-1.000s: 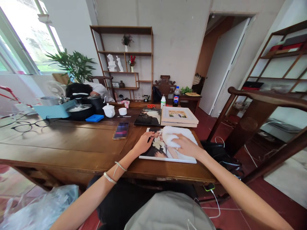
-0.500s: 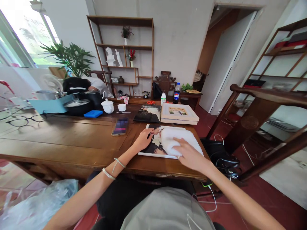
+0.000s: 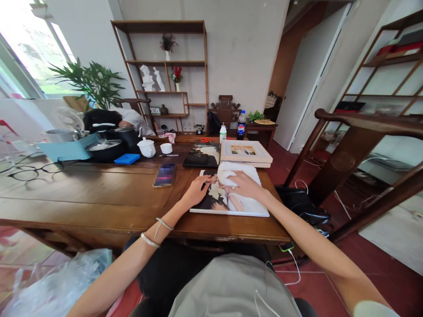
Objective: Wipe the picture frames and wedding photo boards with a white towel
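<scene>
Pepsi brand label, red, white and blue, on the cola bottle (image 3: 241, 126); numeral 3 on the flip-style number display (image 3: 155, 110) of the wall shelf (image 3: 158, 27), neighbouring digits unclear; lettering on the white bottle (image 3: 223, 132) too small to read.

Around four o'clock, the right grip (image 3: 241, 184) and white cloth (image 3: 254, 175) beneath it hide part of the photo panel (image 3: 216, 201). At ten o'clock, a black pot (image 3: 129, 143) masks some of a person (image 3: 134, 119), and at half past eight the phone (image 3: 164, 175) is pixelated past reading. The bottom edge cuts the plastic bag (image 3: 62, 281) at eight o'clock; the right edge cuts the rack (image 3: 376, 62) at two.
</scene>
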A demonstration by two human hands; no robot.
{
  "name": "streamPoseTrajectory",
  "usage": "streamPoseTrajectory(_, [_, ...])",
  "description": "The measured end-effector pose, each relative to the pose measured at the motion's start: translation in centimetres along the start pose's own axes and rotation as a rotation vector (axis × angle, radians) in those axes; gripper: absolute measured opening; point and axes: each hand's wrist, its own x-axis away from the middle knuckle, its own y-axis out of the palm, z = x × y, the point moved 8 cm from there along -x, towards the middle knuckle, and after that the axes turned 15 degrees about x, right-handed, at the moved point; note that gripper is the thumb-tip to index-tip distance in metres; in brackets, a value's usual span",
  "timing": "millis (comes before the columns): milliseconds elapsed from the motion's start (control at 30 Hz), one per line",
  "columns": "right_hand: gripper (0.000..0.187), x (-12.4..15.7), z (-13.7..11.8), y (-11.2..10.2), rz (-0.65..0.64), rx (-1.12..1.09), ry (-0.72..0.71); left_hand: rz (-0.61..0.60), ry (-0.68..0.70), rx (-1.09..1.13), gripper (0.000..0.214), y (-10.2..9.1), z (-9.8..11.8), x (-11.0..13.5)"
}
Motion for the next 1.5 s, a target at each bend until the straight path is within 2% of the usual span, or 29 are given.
streamPoseTrajectory(67, [0.031,-0.9,0.3,0.3,0.003,0.041,0.045,0.004,-0.002,-0.001,0.022,-0.1,0.1,0.0])
streamPoseTrajectory(133, [0.033,-0.7,-0.7,0.2,-0.006,0.072,0.058,0.004,-0.008,0.0,0.022,-0.1,0.1,0.0])
streamPoseTrajectory(400, [0.031,5.6,-11.2,-2.2,-0.011,0.072,-0.092,-0.006,-0.083,0.028,0.027,-0.2,-0.1,-0.2])
streamPoseTrajectory(500, [0.031,5.3,-11.5,-2.5,-0.02,0.023,-0.079,-0.004,-0.12,0.062,0.03,-0.3,-0.3,-0.2])
streamPoseTrajectory(667, [0.033,2.0,-9.5,-1.8,-0.025,0.091,0.11,-0.003,-0.157,0.129,0.033,-0.6,-1.0,-0.2])
streamPoseTrajectory(767, [0.032,1.4,-11.8,-1.4,-0.007,0.167,0.085,-0.021,-0.172,0.135,0.033,-0.8,-1.3,-0.1])
streamPoseTrajectory(833, [0.031,1.9,-13.9,-1.4,-0.004,0.18,0.02,-0.029,-0.17,0.135,0.033,-1.0,-1.2,0.0])
streamPoseTrajectory(900, [0.029,2.8,-15.0,-1.6,-0.001,0.156,-0.029,-0.041,-0.156,0.131,0.034,-1.0,-0.9,0.1])
streamPoseTrajectory(1000, [0.032,3.9,-13.5,-2.0,0.014,0.046,-0.064,-0.06,-0.128,0.098,0.035,-0.7,-0.3,0.2])
streamPoseTrajectory(1133, [0.038,3.4,-7.6,-1.5,0.002,-0.102,-0.051,-0.055,-0.072,0.053,0.03,-0.2,0.0,0.1])
streamPoseTrajectory(1267, [0.036,0.7,-2.6,-0.5,-0.06,-0.119,0.003,-0.038,-0.046,0.029,0.027,-0.1,-0.2,0.0])
streamPoseTrajectory(1367, [0.034,-2.9,-1.5,-0.2,-0.082,-0.199,0.022,-0.038,-0.057,0.006,0.026,-0.2,-0.2,0.0])
streamPoseTrajectory(1500, [0.036,-8.3,-2.5,0.2,-0.05,-0.312,0.02,-0.061,-0.061,-0.016,0.026,-0.3,0.3,-0.1])
